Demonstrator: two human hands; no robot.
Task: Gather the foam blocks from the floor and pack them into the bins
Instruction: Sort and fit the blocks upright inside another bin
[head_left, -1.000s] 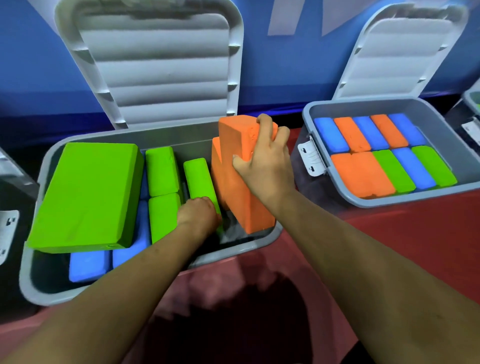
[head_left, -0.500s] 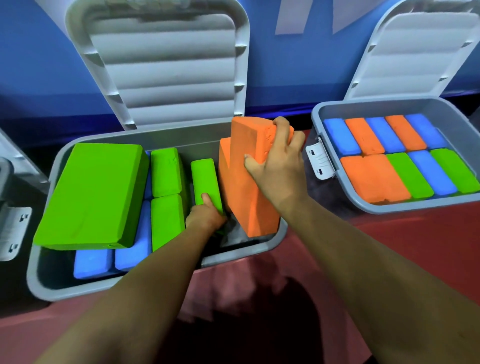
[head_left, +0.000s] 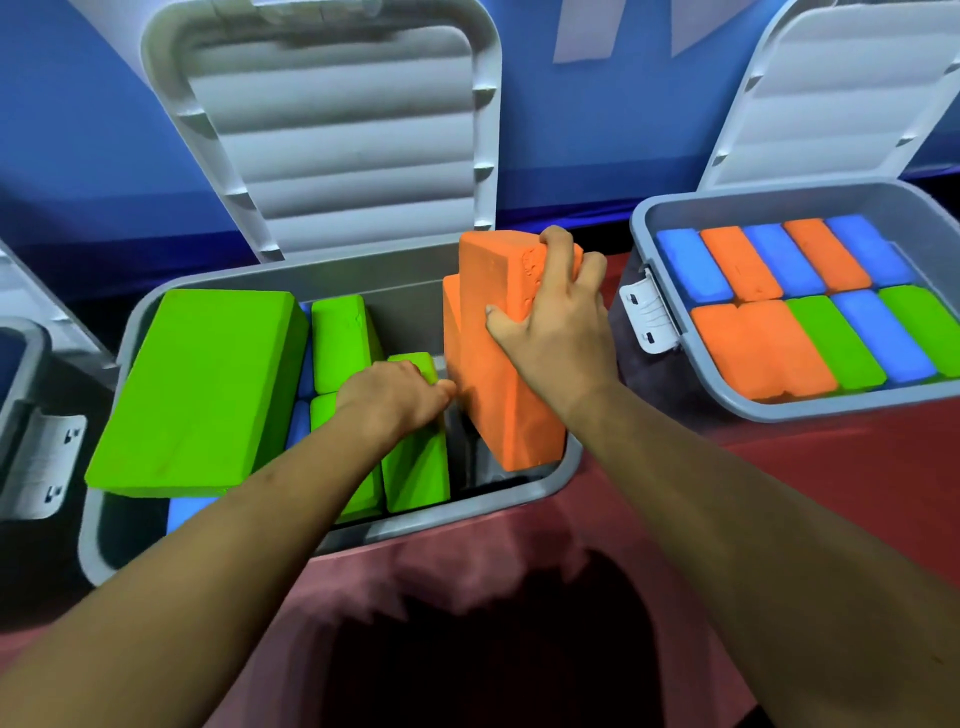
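Near the front rim of the middle bin (head_left: 363, 530), my left hand (head_left: 395, 395) curls over the narrow green block (head_left: 418, 467), whose long axis runs front to back. Just right of it, my right hand (head_left: 550, 332) grips the top of the orange block (head_left: 498, 410), which stands upright at the bin's right end. I judge it drops straight down into that gap.

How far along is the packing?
Done: the right bin holds two full rows. In hand: the right hand grips a standing orange block in the middle bin; the left hand holds a narrow green block. Left: seating both and the tilted large green block.
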